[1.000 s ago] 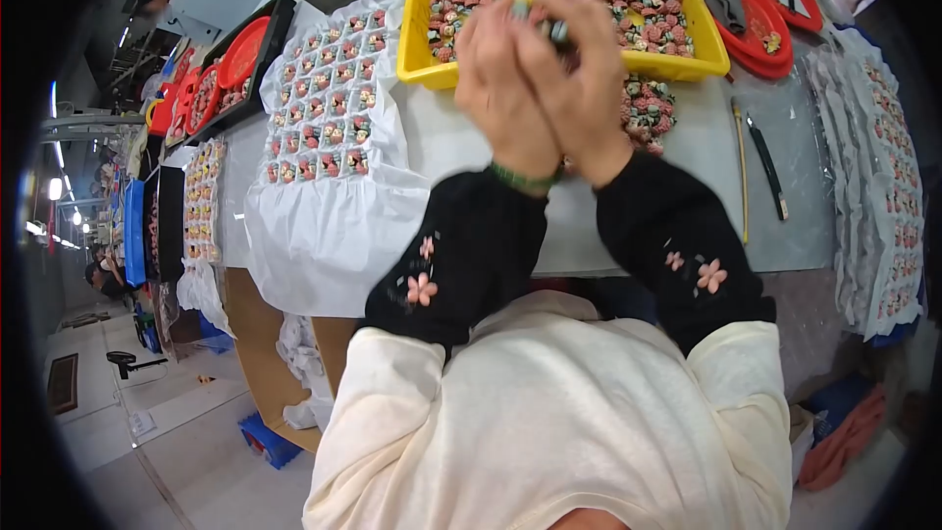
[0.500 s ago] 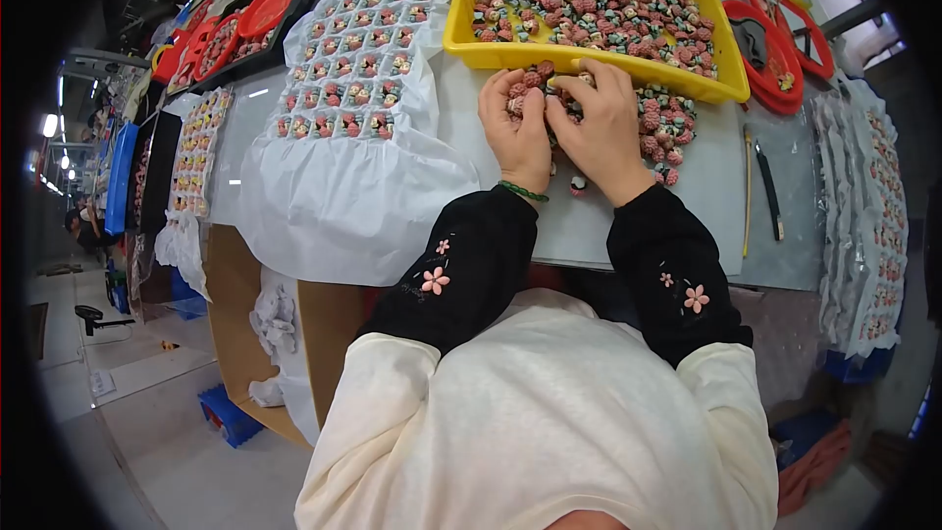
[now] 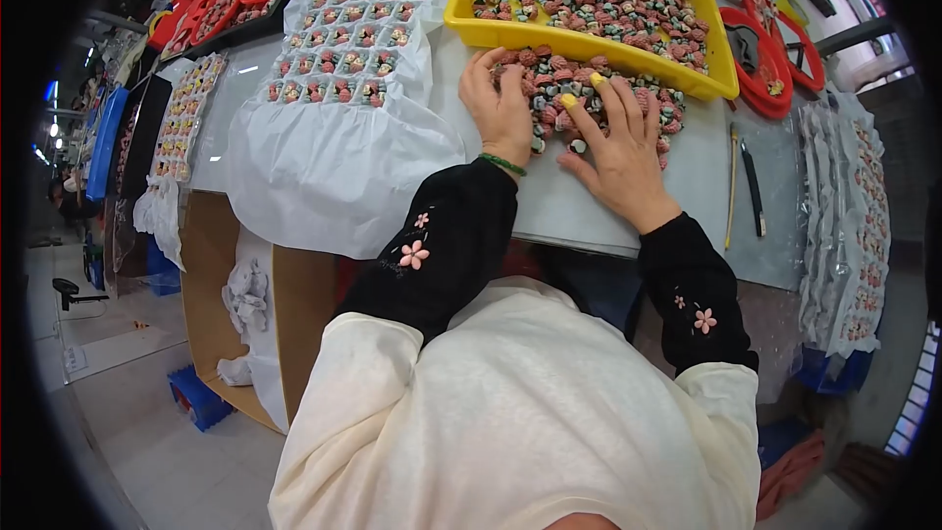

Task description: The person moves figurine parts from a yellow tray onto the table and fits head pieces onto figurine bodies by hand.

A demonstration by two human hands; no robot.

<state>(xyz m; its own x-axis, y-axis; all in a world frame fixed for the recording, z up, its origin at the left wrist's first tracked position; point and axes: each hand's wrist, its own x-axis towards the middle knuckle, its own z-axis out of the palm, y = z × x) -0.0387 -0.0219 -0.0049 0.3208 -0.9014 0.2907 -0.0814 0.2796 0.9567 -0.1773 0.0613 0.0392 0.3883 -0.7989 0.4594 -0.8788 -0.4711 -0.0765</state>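
Small figurines with pink, bumpy, berry-like tops [image 3: 559, 77] lie in a loose pile on the grey work surface, in front of a yellow bin. At the pile's left edge is my left hand [image 3: 497, 110], its fingers curved and the thumb apart from them; nothing shows in its grasp, though the inner side is partly hidden. My right hand [image 3: 628, 159] spreads over the right part of the pile, fingertips with yellow covers touching the figurines. One figurine with a pale underside [image 3: 577, 146] sits near the right thumb.
The yellow bin [image 3: 589, 61] holds many more figurines. To the left, a white compartment tray [image 3: 343, 64] of figurines rests on white paper [image 3: 334, 172]. A black pen-like tool [image 3: 753, 188] and a thin stick [image 3: 732, 186] lie right. Red trays [image 3: 760, 74] and stacked filled trays [image 3: 854, 226] stand beyond.
My hands, close together over the figurines before, have moved apart. The right hand has shifted right and towards me and its fingers have spread; the left has moved slightly left.
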